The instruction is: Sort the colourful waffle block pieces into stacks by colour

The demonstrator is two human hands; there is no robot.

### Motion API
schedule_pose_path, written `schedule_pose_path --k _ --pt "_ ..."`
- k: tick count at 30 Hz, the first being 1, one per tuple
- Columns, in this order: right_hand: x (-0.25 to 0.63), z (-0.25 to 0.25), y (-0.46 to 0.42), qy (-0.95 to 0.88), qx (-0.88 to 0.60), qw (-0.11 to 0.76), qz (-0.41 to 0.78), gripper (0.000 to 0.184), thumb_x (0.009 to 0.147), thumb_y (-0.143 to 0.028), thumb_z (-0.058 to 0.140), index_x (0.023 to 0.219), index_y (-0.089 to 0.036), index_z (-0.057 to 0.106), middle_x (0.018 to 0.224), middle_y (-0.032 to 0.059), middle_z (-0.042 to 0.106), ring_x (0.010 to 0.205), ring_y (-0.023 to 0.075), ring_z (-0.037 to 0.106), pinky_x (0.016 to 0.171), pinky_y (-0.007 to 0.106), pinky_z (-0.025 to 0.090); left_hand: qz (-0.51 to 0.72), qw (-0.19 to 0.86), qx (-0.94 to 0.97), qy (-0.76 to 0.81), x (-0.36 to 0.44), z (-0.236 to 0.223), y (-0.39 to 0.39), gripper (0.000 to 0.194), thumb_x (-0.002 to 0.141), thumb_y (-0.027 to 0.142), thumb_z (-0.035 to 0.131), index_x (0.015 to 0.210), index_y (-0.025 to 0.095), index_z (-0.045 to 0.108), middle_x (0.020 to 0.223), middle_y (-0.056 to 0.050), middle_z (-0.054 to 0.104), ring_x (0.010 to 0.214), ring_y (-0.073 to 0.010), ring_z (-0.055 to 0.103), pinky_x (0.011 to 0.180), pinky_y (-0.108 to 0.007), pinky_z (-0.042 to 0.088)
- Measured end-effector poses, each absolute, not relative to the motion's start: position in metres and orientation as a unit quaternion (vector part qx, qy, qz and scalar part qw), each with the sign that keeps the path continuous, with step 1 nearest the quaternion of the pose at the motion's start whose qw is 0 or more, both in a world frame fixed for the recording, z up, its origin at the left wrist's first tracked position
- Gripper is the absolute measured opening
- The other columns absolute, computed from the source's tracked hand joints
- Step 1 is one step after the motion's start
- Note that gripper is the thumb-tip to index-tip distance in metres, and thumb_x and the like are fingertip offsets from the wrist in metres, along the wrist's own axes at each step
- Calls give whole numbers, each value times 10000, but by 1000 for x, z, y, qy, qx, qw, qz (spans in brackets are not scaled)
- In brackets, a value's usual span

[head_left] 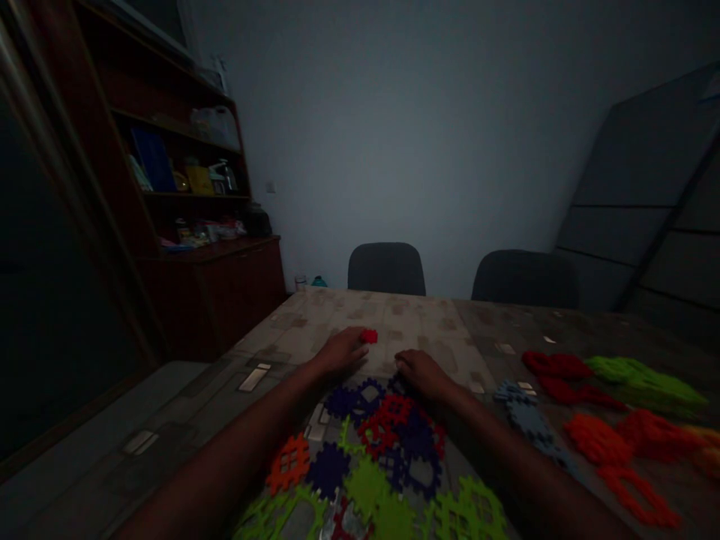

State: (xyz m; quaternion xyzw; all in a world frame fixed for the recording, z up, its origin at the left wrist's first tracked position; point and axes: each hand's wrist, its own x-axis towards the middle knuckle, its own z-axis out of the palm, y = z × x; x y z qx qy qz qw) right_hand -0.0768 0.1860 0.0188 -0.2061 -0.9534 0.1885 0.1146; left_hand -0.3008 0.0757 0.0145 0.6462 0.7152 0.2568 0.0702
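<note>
My left hand [343, 351] is closed on a small red toothed plastic piece [369, 336], held at the fingertips above the far part of the table. My right hand [421, 370] is to the right of it with fingers curled together; whether anything is between them is hidden. A dark purple gear-shaped piece [397, 385] shows just under that hand. Between my forearms lies a spread of flat interlocking pieces: purple [329, 469], red [394, 409], orange [289, 463] and lime green [368, 484]. Some of them overlap or join.
On the right of the patterned table [315, 306] lie sorted piles: dark red [556, 365], green [646, 381], grey-blue [526, 414] and orange [599, 439] pieces. Two dark chairs [387, 268] stand behind the table. A wooden cabinet [241, 274] is at the left. The room is dim.
</note>
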Motion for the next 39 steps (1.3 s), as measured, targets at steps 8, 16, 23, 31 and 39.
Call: schedule_pose_path --k 8,16,23,31,39 --pt "-19 13 147 -961 -144 91 220 292 955 -128 462 1118 -166 702 1218 114 692 1159 238 589 1057 393 412 206 79 690 689 -286 4 86 345 985 369 650 1274 186 607 1347 -107 595 1222 -299 583 1058 -554 468" --pt "18 12 124 -939 -170 136 265 381 927 -157 432 1231 -185 660 1270 129 675 1184 259 599 1066 426 446 212 58 693 686 -303 18 57 338 996 362 634 1290 199 603 1386 -109 574 1275 -302 549 1093 -563 436" --pt "73 16 82 -944 -143 160 249 381 959 -228 475 1299 -262 642 1363 116 643 1254 269 590 1049 414 492 204 37 643 738 -303 13 112 342 980 345 662 1276 186 599 1346 -108 585 1177 -287 605 1000 -523 521" --pt "91 18 83 -936 -124 226 240 304 999 -218 463 1238 -313 625 1185 76 729 1070 232 677 899 373 564 169 98 699 688 -280 25 102 292 960 379 684 1151 159 660 1200 -82 667 1095 -272 646 975 -495 530" --pt "83 20 84 -929 -172 228 233 268 1005 -206 421 1094 -216 673 1053 96 728 977 241 655 871 410 529 237 133 720 639 -278 49 -12 423 926 524 550 1173 217 702 1334 -88 669 1243 -293 603 1107 -437 441"
